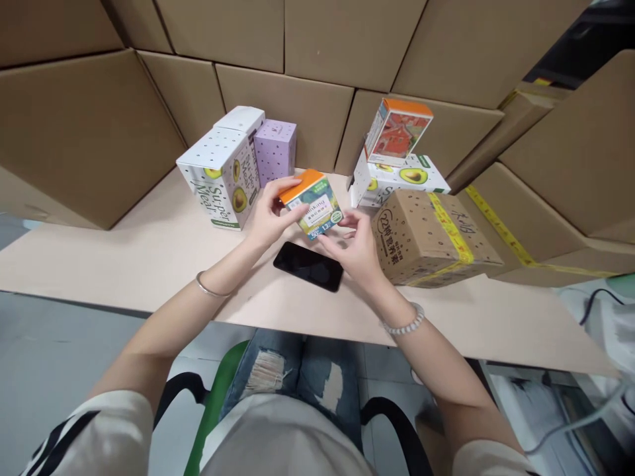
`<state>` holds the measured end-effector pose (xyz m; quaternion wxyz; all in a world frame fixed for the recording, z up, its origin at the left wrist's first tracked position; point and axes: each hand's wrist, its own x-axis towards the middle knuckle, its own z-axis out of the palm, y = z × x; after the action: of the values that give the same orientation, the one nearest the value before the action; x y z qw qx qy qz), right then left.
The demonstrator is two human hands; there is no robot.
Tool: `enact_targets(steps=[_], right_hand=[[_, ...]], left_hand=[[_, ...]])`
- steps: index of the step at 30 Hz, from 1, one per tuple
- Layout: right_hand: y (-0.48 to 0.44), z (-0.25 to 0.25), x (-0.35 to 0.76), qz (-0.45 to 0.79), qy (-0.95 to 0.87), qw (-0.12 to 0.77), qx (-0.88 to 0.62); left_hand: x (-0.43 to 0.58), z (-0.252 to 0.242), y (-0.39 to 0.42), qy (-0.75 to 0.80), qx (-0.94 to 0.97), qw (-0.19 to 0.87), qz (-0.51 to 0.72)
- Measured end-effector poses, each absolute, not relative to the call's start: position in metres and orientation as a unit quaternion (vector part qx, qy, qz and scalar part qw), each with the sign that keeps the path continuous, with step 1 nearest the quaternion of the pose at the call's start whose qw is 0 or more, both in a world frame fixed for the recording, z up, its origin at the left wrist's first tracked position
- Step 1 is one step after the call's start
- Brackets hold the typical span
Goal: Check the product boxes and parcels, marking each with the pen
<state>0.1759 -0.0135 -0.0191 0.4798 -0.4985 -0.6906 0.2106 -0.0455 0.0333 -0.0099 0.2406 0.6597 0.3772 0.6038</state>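
Observation:
A small product box [313,201] with an orange top and a green printed face is held tilted above the table. My left hand [270,215] grips its left end, fingers curled over the orange top. My right hand [354,248] supports its lower right corner with the fingertips. Directly below the box a black phone [308,266] lies flat on the beige table [149,258], screen dark.
White avocado-print cartons [221,178] and a purple box [275,149] stand at the back left. An orange-topped box [397,129] rests on a white avocado carton [397,177], beside a brown taped carton [431,235]. Large cardboard boxes [79,125] wall the table.

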Motion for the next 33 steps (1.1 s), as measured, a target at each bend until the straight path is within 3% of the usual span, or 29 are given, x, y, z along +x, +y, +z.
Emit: enact_targets(steps=[2, 5, 8, 12, 17, 22, 27, 33], right_hand=[[-0.009, -0.021, 0.175, 0.292, -0.641, 0.519, -0.484], [-0.002, -0.023, 0.174, 0.443, -0.622, 0.486, -0.424], [-0.002, -0.026, 0.169, 0.483, -0.625, 0.486, -0.374], [-0.012, -0.031, 0.166, 0.305, -0.639, 0.561, -0.429], [-0.020, -0.034, 0.173, 0.084, -0.727, 0.497, -0.466], [-0.018, -0.040, 0.171, -0.015, -0.783, 0.468, -0.410], [-0.016, -0.042, 0.163, -0.120, -0.758, 0.526, -0.365], [-0.022, -0.033, 0.157, -0.126, -0.740, 0.555, -0.358]], left_hand=[[-0.044, -0.011, 0.033, 0.360, 0.631, 0.293, 0.622], [-0.044, -0.011, 0.030, 0.348, 0.614, 0.350, 0.616], [-0.044, -0.009, 0.026, 0.335, 0.627, 0.394, 0.583], [-0.035, -0.012, 0.021, 0.344, 0.624, 0.449, 0.539], [-0.017, -0.026, 0.017, 0.310, 0.530, 0.580, 0.535], [-0.009, -0.024, 0.010, 0.258, 0.473, 0.616, 0.574], [-0.007, -0.023, 0.010, 0.237, 0.438, 0.557, 0.664], [-0.001, -0.020, 0.010, 0.267, 0.431, 0.561, 0.654]])
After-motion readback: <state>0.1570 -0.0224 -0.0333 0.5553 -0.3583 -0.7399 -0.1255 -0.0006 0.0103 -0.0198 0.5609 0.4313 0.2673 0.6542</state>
